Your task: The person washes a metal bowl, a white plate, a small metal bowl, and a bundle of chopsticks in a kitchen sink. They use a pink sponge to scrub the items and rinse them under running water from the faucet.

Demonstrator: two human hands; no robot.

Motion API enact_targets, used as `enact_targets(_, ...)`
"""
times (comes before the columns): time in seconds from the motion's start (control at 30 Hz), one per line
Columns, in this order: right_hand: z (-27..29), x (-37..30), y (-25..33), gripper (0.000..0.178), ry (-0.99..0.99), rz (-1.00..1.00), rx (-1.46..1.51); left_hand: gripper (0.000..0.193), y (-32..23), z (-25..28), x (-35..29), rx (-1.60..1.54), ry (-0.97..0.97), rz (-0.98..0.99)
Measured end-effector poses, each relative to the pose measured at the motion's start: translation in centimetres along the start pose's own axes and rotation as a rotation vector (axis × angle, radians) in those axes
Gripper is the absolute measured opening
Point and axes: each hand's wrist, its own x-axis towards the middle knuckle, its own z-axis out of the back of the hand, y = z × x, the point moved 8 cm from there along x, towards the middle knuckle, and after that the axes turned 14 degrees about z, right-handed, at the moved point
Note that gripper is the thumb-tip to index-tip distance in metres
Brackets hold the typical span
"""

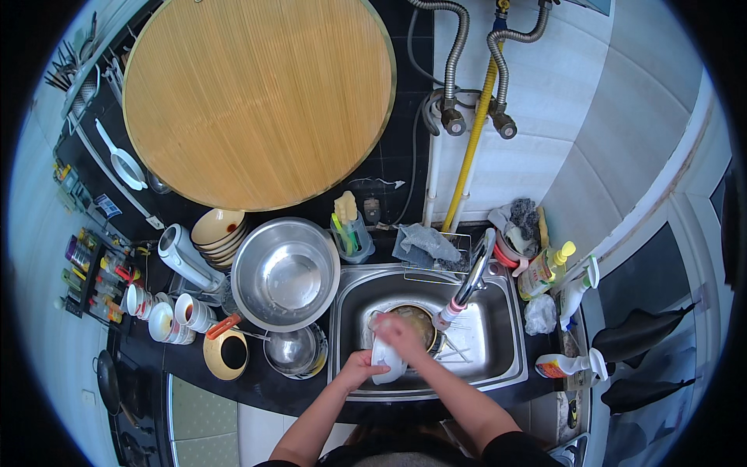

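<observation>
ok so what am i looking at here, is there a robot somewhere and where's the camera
No robot here, just one person's bare hands. The single picture comes from a wide fisheye camera on the person's head, looking down, so straight edges bend near its rim. The left hand holds a white bowl over the steel sink. The right hand is at the bowl too, but too blurred to tell whether it grips anything. Left of the sink, the black counter bears a large steel basin and stacked bowls.
</observation>
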Motion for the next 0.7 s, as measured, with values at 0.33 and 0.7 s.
enact_targets(0.33,1.0,-6.2,-11.6,0.037,-0.481,-0.388,0.875,0.026,-0.8,-0.3,-0.5,-0.639,-0.009,-0.061)
enact_targets(0.7,-1.4,-6.9,4.0,0.042,-0.211,0.186,-0.629,0.024,-1.5,1.5,2.1,-0.842,-0.185,-0.133)
